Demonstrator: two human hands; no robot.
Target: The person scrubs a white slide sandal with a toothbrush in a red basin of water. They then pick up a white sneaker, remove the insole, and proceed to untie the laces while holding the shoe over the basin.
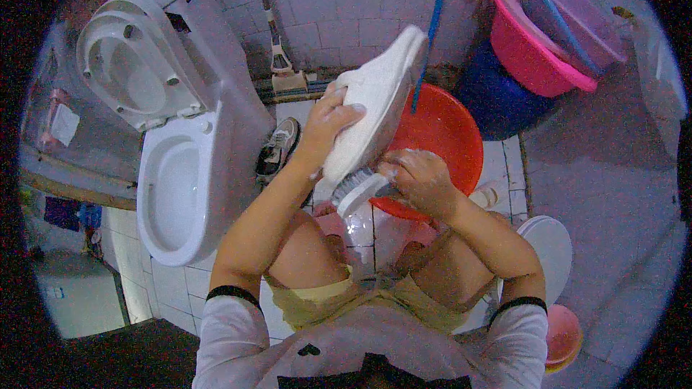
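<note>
My left hand [333, 121] grips a white shoe [371, 104] by its upper, holding it tilted with one end up toward the wall. In my right hand [419, 179] is a scrub brush [360, 193] with a white back and pale bristles, its head close to the shoe's lower end. Whether the bristles touch the shoe I cannot tell. Suds cling to the fingers of my right hand. Behind and below the shoe stands an orange-red basin [450, 133], partly hidden by the shoe and my right hand.
A white toilet [176, 194] with raised lid stands at left. Beside it a worn sneaker [280, 148] rests on the tiles, near a floor mop [277, 65]. At right, a pink basin [530, 54] sits atop a dark blue bucket [497, 101]. A blue pole [434, 25] rises from the basin.
</note>
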